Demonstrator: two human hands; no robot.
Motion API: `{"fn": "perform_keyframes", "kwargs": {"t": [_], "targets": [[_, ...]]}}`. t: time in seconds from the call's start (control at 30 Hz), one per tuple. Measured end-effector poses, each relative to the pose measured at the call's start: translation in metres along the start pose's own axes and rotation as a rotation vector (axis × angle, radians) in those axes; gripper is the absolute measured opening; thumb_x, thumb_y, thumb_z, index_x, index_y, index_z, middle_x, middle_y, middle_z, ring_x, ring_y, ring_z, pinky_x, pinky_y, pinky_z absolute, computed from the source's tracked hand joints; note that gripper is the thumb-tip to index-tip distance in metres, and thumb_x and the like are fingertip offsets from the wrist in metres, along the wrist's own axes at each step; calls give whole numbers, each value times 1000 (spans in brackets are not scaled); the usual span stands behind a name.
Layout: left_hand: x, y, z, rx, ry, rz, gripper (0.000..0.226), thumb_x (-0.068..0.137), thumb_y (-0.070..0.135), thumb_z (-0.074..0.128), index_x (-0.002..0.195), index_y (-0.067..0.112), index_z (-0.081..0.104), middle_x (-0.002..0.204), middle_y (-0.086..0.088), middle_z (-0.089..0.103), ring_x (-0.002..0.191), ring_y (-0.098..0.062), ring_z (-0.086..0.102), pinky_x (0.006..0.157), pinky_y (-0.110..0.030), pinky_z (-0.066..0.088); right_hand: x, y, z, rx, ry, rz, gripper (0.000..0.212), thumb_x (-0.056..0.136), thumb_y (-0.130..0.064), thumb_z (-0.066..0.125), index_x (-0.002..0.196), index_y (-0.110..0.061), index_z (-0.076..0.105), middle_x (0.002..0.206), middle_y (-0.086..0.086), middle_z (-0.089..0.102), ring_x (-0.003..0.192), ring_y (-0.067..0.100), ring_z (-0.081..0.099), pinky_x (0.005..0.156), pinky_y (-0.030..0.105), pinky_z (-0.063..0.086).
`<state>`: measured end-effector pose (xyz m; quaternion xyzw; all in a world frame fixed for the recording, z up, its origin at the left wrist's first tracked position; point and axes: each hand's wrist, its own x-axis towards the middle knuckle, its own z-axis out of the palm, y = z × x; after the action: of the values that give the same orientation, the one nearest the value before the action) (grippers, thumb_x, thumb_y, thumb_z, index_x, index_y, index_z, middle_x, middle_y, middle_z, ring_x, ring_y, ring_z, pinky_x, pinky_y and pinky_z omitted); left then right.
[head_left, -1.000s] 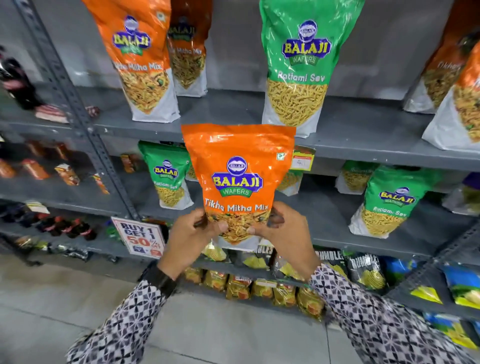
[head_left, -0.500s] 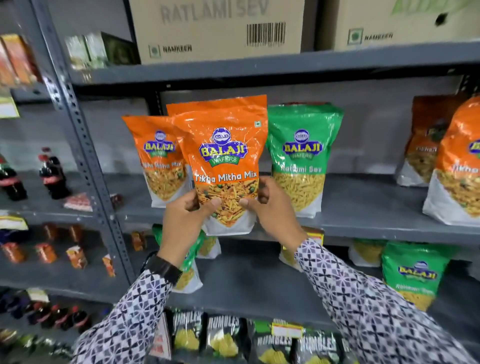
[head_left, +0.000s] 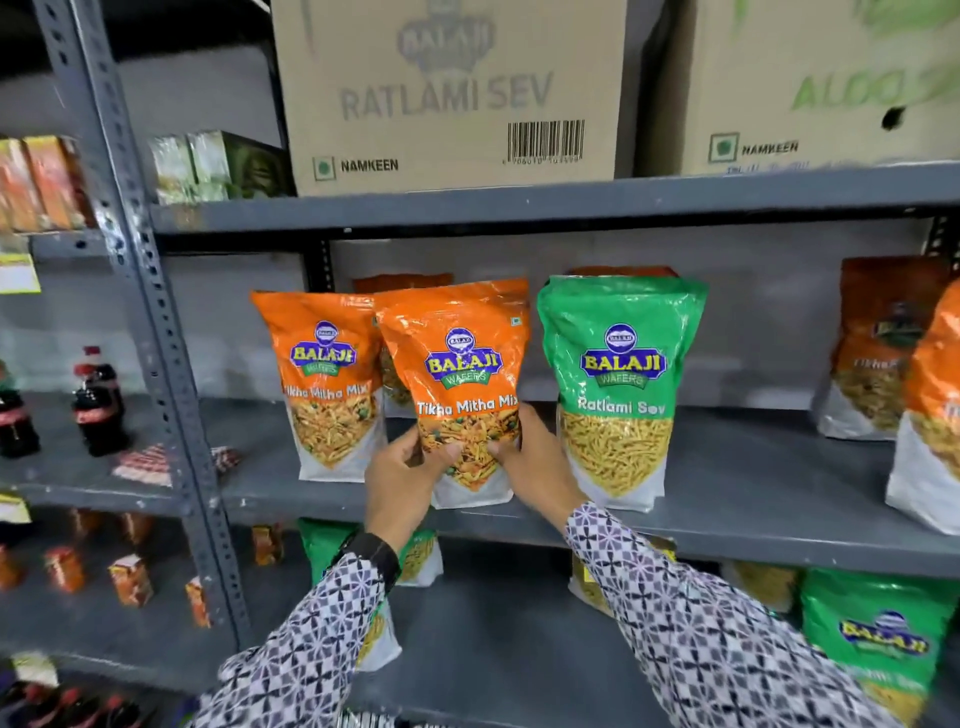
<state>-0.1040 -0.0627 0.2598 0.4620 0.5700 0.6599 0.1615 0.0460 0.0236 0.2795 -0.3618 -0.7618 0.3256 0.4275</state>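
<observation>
An orange Tikha Mitha Mix pouch (head_left: 462, 374) stands tilted at the front of the grey metal shelf (head_left: 727, 509). My left hand (head_left: 402, 483) grips its lower left side and my right hand (head_left: 530, 467) grips its lower right side, thumbs on the front. It sits between another orange Tikha Mitha Mix pouch (head_left: 322, 384) on the left and a green Ratlami Sev pouch (head_left: 618, 384) on the right. A third orange pouch (head_left: 405, 283) peeks out behind.
Cardboard cartons (head_left: 447, 98) fill the shelf above. More orange pouches (head_left: 883, 353) stand at the far right. Cola bottles (head_left: 98, 405) stand on the left rack beyond the perforated upright (head_left: 156, 332). Green pouches (head_left: 872, 644) sit on the shelf below.
Both hands have lifted the orange pouch from below up to the middle shelf and pushed it in between the orange and green pouches; the view has tilted upward.
</observation>
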Motion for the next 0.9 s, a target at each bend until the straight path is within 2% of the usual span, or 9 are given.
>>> {"fn": "perform_keyframes", "kwargs": {"t": [0.17,0.27,0.37,0.5,0.6,0.67,0.73,0.83,0.9], "targets": [[-6,-6,0,4,-10,38,31,90,38,81,120,42,72,114,23,80,110,2,75,99,-32,59,-14,10,-5,68,14,-70,63,95,-10,69,151,-26,42,136,-7,64,129,13,59,113,47,49],[-19,-6,6,15,205,105,46,92,44,78,135,33,67,128,16,74,122,-6,69,102,-31,55,-35,19,-20,81,51,-76,71,96,-5,68,158,-21,37,146,0,57,132,10,53,114,33,45],[-35,4,24,70,354,255,28,99,32,71,126,23,72,118,4,71,108,-15,69,90,-31,56,-55,28,-45,54,162,-181,63,95,-3,70,151,-20,48,141,1,62,127,11,60,108,27,51],[-39,22,63,44,27,223,20,97,22,73,111,36,75,112,8,77,95,2,72,82,-12,54,-61,46,-86,-57,441,-295,52,91,-2,72,139,-14,58,126,2,62,113,15,64,94,38,60],[-28,22,100,89,-285,65,62,97,33,73,154,26,51,145,12,58,128,-4,61,103,-16,50,-58,62,-114,-107,582,-267,58,88,-14,79,139,-17,53,125,-1,52,116,21,59,96,48,56],[-19,16,118,74,-376,-19,94,90,50,75,166,30,24,164,11,41,150,-12,42,123,-34,39,-54,69,-124,-74,549,-149,69,85,-19,84,144,-21,48,129,-5,49,122,18,54,103,45,52],[-10,10,130,50,-363,-70,110,76,61,78,166,37,20,169,6,39,155,-17,39,127,-47,37,-50,74,-134,-18,433,-31,82,84,-22,85,152,-20,41,141,-2,51,131,18,53,108,41,50],[-3,10,139,-20,-354,-77,88,84,36,84,159,30,37,151,0,61,140,-20,58,118,-50,49,-43,84,-141,119,242,46,75,86,-16,83,150,-21,45,132,-15,62,123,8,61,99,16,51],[-3,14,141,-50,-366,-51,75,91,19,80,155,26,42,146,-3,64,137,-22,61,115,-49,51,-39,90,-143,142,223,73,63,86,-13,83,142,-19,54,123,-9,71,119,17,68,96,24,56]]}}
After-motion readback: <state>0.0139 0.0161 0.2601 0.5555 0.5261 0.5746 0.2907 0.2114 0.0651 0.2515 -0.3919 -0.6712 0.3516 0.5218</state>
